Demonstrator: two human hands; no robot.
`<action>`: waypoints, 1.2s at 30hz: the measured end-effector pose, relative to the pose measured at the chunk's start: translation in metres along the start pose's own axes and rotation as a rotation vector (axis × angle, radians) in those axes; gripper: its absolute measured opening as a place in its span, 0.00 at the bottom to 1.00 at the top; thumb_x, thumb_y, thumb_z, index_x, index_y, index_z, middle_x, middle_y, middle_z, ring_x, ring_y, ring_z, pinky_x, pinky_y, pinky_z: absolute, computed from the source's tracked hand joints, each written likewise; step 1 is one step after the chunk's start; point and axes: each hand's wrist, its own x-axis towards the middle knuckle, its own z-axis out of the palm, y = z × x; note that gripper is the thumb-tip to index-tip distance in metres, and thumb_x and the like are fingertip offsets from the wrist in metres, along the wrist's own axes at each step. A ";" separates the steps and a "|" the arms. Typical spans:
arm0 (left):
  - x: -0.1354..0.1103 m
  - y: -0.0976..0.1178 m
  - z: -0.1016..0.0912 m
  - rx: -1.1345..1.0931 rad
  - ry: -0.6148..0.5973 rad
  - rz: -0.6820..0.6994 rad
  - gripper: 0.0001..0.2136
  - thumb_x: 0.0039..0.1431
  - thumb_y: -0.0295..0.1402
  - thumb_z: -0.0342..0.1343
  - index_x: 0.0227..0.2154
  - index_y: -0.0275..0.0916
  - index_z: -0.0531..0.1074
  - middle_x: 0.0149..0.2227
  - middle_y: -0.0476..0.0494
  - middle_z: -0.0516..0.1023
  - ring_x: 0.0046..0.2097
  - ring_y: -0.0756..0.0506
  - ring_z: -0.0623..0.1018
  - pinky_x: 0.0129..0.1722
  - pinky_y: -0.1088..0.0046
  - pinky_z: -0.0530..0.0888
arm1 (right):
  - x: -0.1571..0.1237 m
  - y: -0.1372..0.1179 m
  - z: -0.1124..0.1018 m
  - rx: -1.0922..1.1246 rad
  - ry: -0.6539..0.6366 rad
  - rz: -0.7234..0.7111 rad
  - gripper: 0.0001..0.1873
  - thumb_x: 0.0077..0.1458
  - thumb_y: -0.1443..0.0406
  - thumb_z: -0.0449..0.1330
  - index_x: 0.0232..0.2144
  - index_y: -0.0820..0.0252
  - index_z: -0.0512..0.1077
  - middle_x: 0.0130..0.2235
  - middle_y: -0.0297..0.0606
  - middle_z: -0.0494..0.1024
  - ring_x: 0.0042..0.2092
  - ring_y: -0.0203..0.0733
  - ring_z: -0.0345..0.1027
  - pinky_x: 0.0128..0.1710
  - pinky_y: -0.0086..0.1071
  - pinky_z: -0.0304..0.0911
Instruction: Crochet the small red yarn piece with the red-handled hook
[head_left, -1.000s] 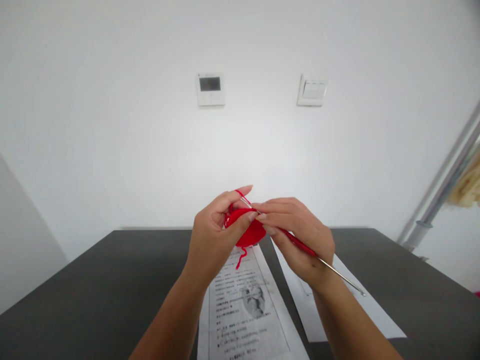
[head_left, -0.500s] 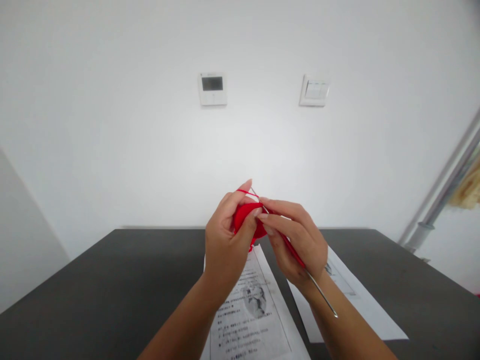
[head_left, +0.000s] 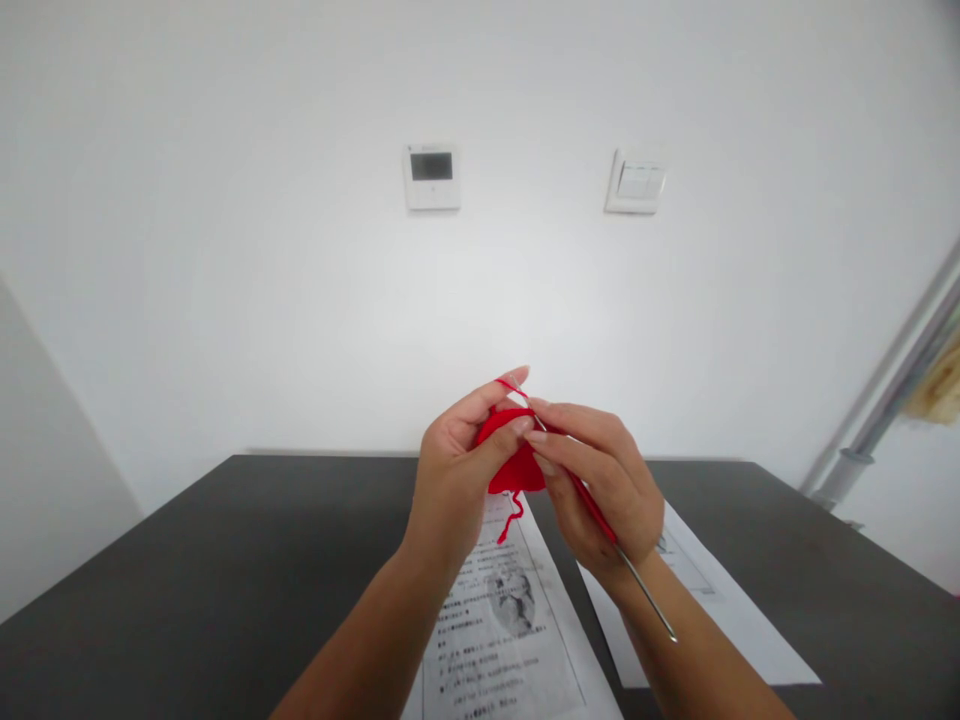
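Note:
My left hand (head_left: 461, 470) is closed on a piece of red crochet work (head_left: 514, 468), its thumb pressed along the upper edge. Over the raised left index finger runs a strand of red yarn (head_left: 510, 384), leading to the tool's tip. A short, crinkled yarn tail (head_left: 513, 520) hangs below the piece. My right hand (head_left: 604, 480) grips a metal crochet hook (head_left: 645, 588) with a red handle, held slantwise like a pen. Its upper end meets the work at the top edge, between both hands' fingertips. Fingers partly hide the stitches there.
Two printed sheets lie on the dark table (head_left: 315, 560): one paper (head_left: 517, 650) under the hands, another paper (head_left: 720, 610) to the right. A thermostat panel (head_left: 432, 178) and a switch (head_left: 636, 182) are on the white wall behind. A grey pipe (head_left: 892, 400) stands at the right.
The left index finger has shifted right, toward the hook. The red piece has turned, so more of its face and the dangling tail show. The whole view has shifted slightly.

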 end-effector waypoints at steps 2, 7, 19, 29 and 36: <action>0.001 0.002 -0.001 -0.010 -0.017 -0.020 0.20 0.49 0.32 0.66 0.48 0.40 0.78 0.29 0.48 0.79 0.34 0.50 0.77 0.38 0.74 0.74 | 0.000 0.000 0.000 0.014 -0.004 0.006 0.20 0.57 0.76 0.59 0.48 0.52 0.73 0.48 0.42 0.80 0.48 0.44 0.75 0.44 0.41 0.76; 0.005 0.006 -0.006 -0.015 -0.065 -0.064 0.21 0.47 0.31 0.67 0.47 0.39 0.78 0.31 0.46 0.81 0.35 0.48 0.79 0.39 0.73 0.75 | 0.000 0.000 -0.002 0.083 -0.026 0.041 0.19 0.57 0.76 0.58 0.47 0.53 0.73 0.48 0.43 0.79 0.48 0.45 0.75 0.44 0.42 0.76; 0.010 0.014 -0.020 0.123 -0.105 -0.113 0.23 0.46 0.31 0.68 0.48 0.39 0.78 0.34 0.44 0.83 0.35 0.47 0.81 0.39 0.72 0.76 | 0.005 0.001 -0.007 0.286 -0.121 0.185 0.15 0.59 0.75 0.57 0.44 0.55 0.75 0.45 0.41 0.81 0.47 0.43 0.75 0.45 0.41 0.74; 0.013 0.020 -0.032 0.185 -0.246 -0.175 0.20 0.46 0.32 0.68 0.45 0.38 0.80 0.32 0.41 0.84 0.33 0.45 0.81 0.35 0.71 0.76 | 0.009 0.007 -0.014 0.447 -0.189 0.269 0.12 0.59 0.73 0.58 0.40 0.54 0.77 0.41 0.39 0.83 0.44 0.42 0.77 0.43 0.39 0.75; 0.011 0.025 -0.033 0.181 -0.299 -0.257 0.18 0.45 0.30 0.69 0.43 0.38 0.81 0.34 0.39 0.84 0.33 0.44 0.81 0.34 0.72 0.75 | 0.011 0.014 -0.020 0.540 -0.265 0.269 0.11 0.58 0.73 0.59 0.40 0.55 0.78 0.41 0.39 0.83 0.43 0.42 0.77 0.43 0.39 0.74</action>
